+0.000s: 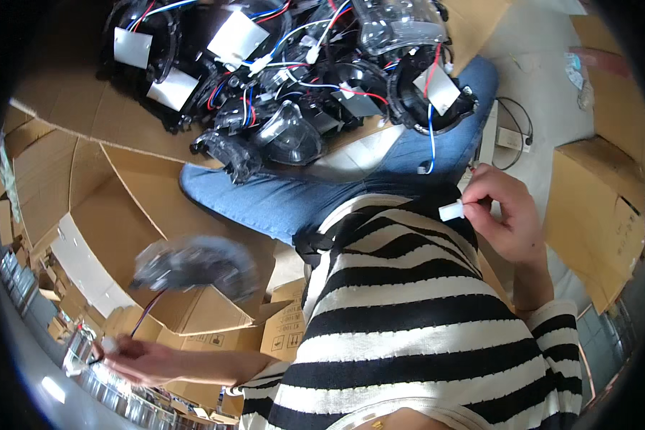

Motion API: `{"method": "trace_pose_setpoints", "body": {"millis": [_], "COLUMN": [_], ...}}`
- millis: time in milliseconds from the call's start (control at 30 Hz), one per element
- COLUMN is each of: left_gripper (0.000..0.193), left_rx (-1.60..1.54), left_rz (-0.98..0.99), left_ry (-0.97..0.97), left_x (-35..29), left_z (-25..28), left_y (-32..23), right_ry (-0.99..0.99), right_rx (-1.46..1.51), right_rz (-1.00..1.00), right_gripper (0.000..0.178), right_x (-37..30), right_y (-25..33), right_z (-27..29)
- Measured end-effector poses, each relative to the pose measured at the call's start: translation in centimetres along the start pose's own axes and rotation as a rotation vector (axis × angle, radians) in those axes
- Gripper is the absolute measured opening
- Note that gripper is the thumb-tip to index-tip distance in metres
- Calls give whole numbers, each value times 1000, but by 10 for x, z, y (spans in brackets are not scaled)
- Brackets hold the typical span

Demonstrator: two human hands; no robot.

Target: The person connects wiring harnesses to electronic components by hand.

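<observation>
At the right, my right hand (505, 215) pinches a small white plastic connector (451, 211) between thumb and finger, in front of the striped shirt. My left hand (142, 360) is out at the lower left, slightly blurred, its fingers closed around a thin dark wire (147, 314). This wire runs up to a clear and black lamp unit (197, 266), smeared by motion, over an open cardboard box (125, 190). A whitish piece (110, 344) shows at the left fingertips; its kind is unclear.
Across my lap and beyond lies a heap of lamp units (290, 136) with red, blue and white wires and pale square plates (238, 37), on cardboard (57, 93). Closed cartons (595, 215) stand at the right, near a black cable (529, 118) on the floor.
</observation>
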State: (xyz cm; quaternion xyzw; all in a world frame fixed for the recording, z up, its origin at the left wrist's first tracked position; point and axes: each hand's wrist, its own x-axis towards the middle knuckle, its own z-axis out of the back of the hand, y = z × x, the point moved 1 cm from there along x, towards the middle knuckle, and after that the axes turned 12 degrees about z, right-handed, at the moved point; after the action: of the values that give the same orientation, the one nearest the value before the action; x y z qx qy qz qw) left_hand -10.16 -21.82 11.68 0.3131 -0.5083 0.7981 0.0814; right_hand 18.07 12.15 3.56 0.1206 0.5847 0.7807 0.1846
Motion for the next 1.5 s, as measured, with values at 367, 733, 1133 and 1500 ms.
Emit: {"method": "trace_pose_setpoints", "body": {"millis": [367, 733, 1133, 1500], "left_gripper": [27, 25, 23, 20], "left_rx": [408, 129, -715, -565], "left_rz": [350, -171, -166, -198], "left_ry": [502, 1135, 1689, 1691], "left_x": [-4, -148, -261, -249], "left_z": [-18, -157, -224, -231], "left_y": [163, -11, -103, -113], "right_ry": [6, -12, -103, -460], "right_rx": [168, 654, 683, 482], "right_rz": [-247, -247, -54, -114], "right_gripper": [8, 4, 7, 8], "right_x": [-34, -9, -14, -39], "right_y": [-122, -47, -23, -28], "right_z": [-26, 8, 25, 54]}}
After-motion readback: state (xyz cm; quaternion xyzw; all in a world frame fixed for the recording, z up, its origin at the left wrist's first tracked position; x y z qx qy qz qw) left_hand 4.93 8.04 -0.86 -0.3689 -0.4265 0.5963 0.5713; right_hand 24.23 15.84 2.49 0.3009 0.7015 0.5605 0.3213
